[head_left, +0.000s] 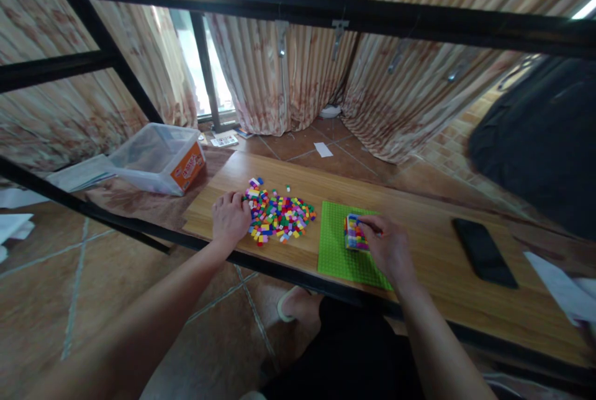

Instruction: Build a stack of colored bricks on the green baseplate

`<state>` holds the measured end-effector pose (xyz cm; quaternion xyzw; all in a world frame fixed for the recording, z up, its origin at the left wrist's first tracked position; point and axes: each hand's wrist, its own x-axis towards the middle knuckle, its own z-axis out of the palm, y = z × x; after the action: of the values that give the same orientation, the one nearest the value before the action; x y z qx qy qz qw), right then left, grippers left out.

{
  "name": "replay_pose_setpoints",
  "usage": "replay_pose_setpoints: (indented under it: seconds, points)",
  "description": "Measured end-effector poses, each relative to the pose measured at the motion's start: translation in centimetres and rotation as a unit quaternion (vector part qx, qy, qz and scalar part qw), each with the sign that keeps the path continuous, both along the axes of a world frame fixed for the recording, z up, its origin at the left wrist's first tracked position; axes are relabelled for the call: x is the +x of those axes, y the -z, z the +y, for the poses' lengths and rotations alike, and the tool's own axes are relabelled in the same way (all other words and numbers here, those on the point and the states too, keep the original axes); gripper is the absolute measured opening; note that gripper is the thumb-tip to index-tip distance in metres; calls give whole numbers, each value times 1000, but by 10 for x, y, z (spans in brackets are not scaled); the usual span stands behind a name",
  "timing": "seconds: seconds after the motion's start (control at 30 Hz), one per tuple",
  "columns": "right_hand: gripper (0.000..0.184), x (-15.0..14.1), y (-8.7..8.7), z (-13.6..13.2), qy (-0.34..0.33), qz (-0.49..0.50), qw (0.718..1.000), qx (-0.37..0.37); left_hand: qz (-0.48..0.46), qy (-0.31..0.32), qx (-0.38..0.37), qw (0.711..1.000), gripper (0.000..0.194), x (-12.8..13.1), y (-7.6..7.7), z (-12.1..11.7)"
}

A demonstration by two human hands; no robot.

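A loose pile of small, many-coloured toy bricks (282, 217) lies on the wooden tabletop. At the pile's left edge my left hand (230, 217) rests palm down, fingers loosely bent and slightly apart, touching the nearest bricks; no held piece shows. To the right of the pile is a green studded baseplate (333, 245). On it stands a low block built of coloured bricks (351, 233), in rows of blue, red, yellow and purple. My right hand (388, 248) is over the block's right side with thumb and forefinger pinched at its top. Whatever sits between those fingertips is hidden.
A black phone (484, 252) lies on the right of the tabletop, with white paper (559, 285) beyond it. A clear plastic box (156, 154) with an orange label stands at the left. Black metal bars (298, 9) cross above and along the table's near edge.
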<state>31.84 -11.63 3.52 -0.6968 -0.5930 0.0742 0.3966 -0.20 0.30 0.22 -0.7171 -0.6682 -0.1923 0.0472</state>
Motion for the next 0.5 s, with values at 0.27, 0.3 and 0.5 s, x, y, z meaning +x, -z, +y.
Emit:
replay_pose_setpoints:
  seconds: [0.27,0.3,0.5]
  points:
    - [23,-4,12,3,-17,-96,995,-14,12,2,1,1000,36,0,-1,-1]
    - [24,-4,12,3,-11,-99,995,-14,12,3,1,1000,36,0,-1,0]
    - [23,-6,12,5,32,-84,996,-13,22,-2,6,1000,36,0,1,1]
